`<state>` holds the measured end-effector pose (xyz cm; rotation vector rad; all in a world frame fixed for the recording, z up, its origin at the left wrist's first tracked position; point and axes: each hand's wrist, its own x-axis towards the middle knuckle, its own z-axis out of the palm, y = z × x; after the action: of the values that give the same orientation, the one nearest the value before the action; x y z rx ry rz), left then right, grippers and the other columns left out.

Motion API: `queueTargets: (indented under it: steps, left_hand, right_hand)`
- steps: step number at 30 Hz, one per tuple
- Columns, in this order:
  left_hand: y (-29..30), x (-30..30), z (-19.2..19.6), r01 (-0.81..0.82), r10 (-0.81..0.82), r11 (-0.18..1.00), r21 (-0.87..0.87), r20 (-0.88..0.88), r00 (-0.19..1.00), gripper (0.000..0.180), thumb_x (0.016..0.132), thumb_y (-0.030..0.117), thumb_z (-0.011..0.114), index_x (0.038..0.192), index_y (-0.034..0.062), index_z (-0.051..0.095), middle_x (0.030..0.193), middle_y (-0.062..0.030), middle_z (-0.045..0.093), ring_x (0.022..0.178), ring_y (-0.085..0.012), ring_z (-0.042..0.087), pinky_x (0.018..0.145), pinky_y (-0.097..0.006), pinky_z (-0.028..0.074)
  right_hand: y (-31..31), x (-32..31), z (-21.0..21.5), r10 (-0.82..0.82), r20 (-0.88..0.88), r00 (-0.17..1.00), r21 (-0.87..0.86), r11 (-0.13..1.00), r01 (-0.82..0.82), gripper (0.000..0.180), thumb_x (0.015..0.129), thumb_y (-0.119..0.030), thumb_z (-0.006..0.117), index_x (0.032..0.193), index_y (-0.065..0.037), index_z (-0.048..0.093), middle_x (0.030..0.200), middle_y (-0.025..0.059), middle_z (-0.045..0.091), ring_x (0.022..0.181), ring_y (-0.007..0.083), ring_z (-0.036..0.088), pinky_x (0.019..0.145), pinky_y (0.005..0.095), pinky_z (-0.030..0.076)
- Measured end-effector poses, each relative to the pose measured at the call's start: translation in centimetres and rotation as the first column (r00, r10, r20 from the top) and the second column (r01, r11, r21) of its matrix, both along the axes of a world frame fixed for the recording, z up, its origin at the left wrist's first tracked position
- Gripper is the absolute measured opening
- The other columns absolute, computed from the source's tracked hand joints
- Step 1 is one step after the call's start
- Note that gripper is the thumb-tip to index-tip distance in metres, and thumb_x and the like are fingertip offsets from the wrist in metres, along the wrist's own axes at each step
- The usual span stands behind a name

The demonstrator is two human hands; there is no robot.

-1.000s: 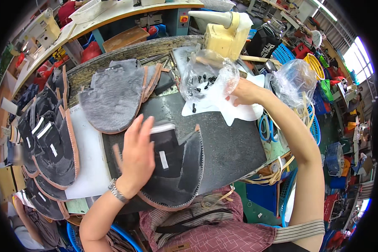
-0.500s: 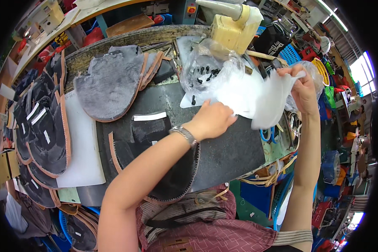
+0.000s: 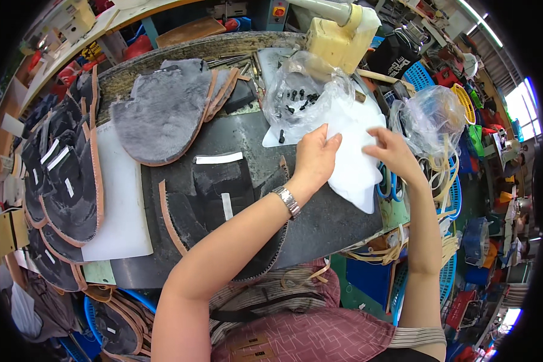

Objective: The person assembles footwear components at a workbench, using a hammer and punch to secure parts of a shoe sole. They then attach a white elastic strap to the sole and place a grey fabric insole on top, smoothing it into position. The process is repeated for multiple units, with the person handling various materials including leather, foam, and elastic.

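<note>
White thin sheet pieces lie flat in a loose pile on the right part of the dark work board. At the pile's left edge is my left hand, its thumb and forefinger apart and the other fingers partly hidden. My right hand hovers at the right edge, fingers spread, nothing between them. Beyond my left hand, a clear plastic bag with small black parts overlaps the sheets. Beneath my left forearm lies a black curved piece with stitched brown edging and white strips.
Grey fleecy pieces with brown edging lie at the back. Several black edged pieces are stacked at the left, partly over a white board. A yellowish block-shaped machine part stands behind. Crumpled clear plastic sits at the right.
The white sheet raised in my right hand now lies on the pile, let go. My right hand has come down and left. My left hand has turned thumb-up and shifted slightly.
</note>
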<state>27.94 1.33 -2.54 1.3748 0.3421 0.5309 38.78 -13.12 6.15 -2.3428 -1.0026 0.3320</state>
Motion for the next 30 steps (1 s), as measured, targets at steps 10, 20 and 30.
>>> queueTargets:
  steps: [10,20,30]
  left_hand:
    - [-3.8,2.9,1.1,-0.229,0.255,0.954,0.192,-0.123,0.959,0.015,0.083,0.011,0.056,0.089,-0.0019,0.058,0.074,-0.0255,0.06,0.075,-0.0432,0.059,0.067,-0.047,0.046]
    - [-4.6,3.4,0.7,-0.238,0.23,0.971,-0.03,-0.164,0.959,0.016,0.082,0.012,0.058,0.083,-0.0034,0.055,0.071,-0.0238,0.06,0.07,-0.0407,0.06,0.064,-0.043,0.046]
    - [-3.7,3.7,0.8,-0.293,0.343,0.931,0.219,-0.242,0.908,0.013,0.081,0.008,0.055,0.088,-0.002,0.061,0.08,-0.0254,0.062,0.08,-0.0435,0.059,0.072,-0.049,0.046]
  right_hand:
    - [-5.7,-2.2,3.6,-0.476,0.346,0.809,0.635,0.753,0.171,0.011,0.084,-0.007,0.061,0.093,-0.001,0.066,0.086,0.0046,0.066,0.075,0.0139,0.059,0.07,0.027,0.046]
    - [-4.6,-3.1,-5.6,-0.371,0.64,0.672,0.368,0.917,0.156,0.024,0.072,-0.008,0.071,0.095,-0.003,0.065,0.095,0.0058,0.064,0.089,0.0196,0.058,0.087,0.0324,0.042]
    - [-5.1,-6.1,0.3,-0.628,0.39,0.674,0.812,0.58,0.071,0.014,0.086,-0.001,0.056,0.097,-0.002,0.065,0.098,0.008,0.063,0.091,0.0191,0.058,0.085,0.0298,0.044]
